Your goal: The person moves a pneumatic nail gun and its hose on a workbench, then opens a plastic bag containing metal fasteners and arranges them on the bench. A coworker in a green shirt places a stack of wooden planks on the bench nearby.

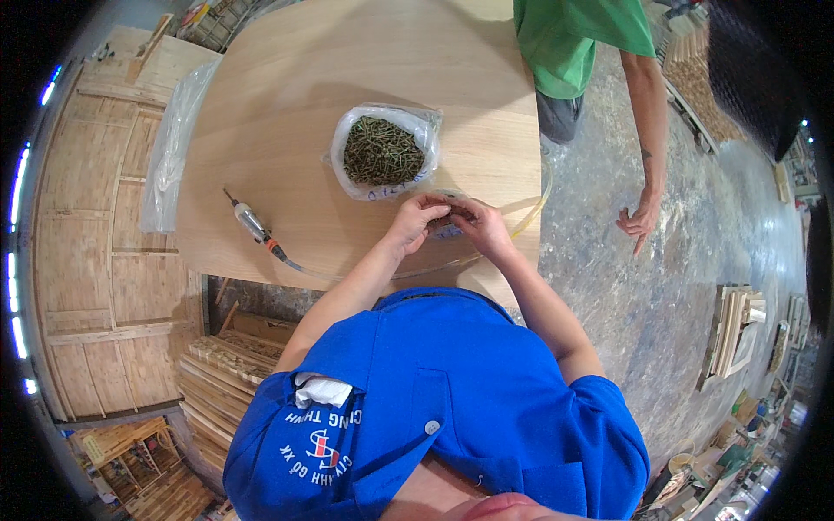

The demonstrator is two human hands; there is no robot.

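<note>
Your left hand (419,217) and right hand (476,224) meet fingertip to fingertip, pinching something small and indistinct beside the open clear plastic bag of dark screws (382,152), within easy reach on the pale wooden table (287,104).

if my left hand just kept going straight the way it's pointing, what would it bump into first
Your left hand points toward your right hand, so it would probably meet that hand's fingers first; they already look in contact, though depth is unclear.

Bright, even light (fisheye-bent rim, dark corners).
</note>
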